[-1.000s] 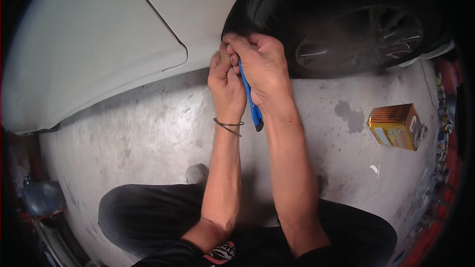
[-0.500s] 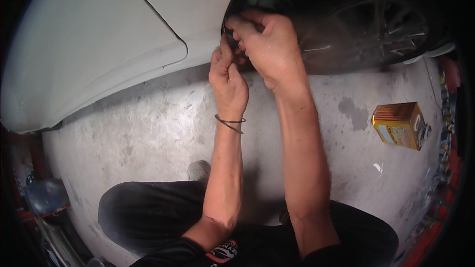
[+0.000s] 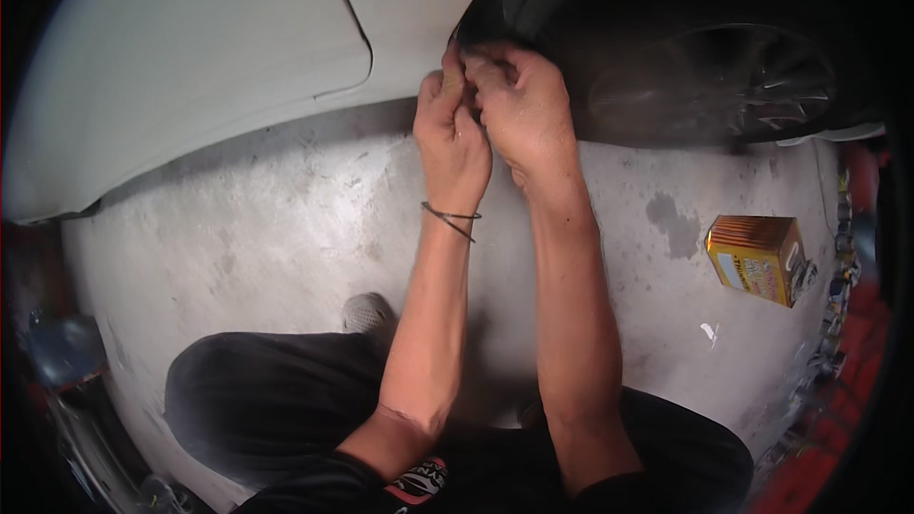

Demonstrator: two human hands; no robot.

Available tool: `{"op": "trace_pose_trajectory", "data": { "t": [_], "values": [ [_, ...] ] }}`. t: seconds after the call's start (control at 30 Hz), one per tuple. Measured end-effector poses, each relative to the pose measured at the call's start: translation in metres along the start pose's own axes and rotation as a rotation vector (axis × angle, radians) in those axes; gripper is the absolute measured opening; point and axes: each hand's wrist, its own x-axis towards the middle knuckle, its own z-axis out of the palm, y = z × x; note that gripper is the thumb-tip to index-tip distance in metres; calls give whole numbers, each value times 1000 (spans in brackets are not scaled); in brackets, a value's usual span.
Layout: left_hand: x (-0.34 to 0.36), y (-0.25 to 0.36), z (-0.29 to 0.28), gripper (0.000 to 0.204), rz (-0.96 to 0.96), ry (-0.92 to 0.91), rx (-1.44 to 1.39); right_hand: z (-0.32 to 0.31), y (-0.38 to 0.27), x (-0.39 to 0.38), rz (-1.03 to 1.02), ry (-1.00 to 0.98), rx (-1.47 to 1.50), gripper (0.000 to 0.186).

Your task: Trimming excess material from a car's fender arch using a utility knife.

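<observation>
Both my hands are up at the lower front corner of a white car's body panel (image 3: 409, 19), where it meets the dark wheel arch (image 3: 571, 0). My left hand (image 3: 452, 143) has its fingers bent and pressed to the arch's edge, thumb beside them. Right next to it, my right hand (image 3: 526, 109) is curled, thumb and fingertips pinched at the same edge. Whatever lies between the fingertips is too small and dark to make out. A thin dark band (image 3: 447, 217) circles my left wrist.
Right of my hands is the car's wheel (image 3: 762, 81), its spokes dim in shadow. A yellow and orange rectangular tin (image 3: 752, 262) stands on the grey concrete floor (image 3: 276, 228). Several small cans (image 3: 838, 295) line the far right. A bluish container (image 3: 65, 347) is at the far left.
My view has shifted, so the car panel and wheel sit further right. The right hand has come down slightly and its fingertips are closer to the left hand's.
</observation>
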Motion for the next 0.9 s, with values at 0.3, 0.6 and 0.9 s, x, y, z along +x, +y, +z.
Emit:
{"op": "trace_pose_trajectory", "data": {
  "t": [0.3, 0.6, 0.9],
  "values": [
    [1, 2, 0, 27, -48, 29, -97, -3, -17, 7, 58, -67, 160, 19],
    [0, -3, 3, 46, 21, 22, -68, 1, -21, 9, 43, -5, 173, 19],
    [1, -3, 0, 51, 16, -29, -25, -2, -14, 11, 15, -30, 39, 17]
  ]
}}
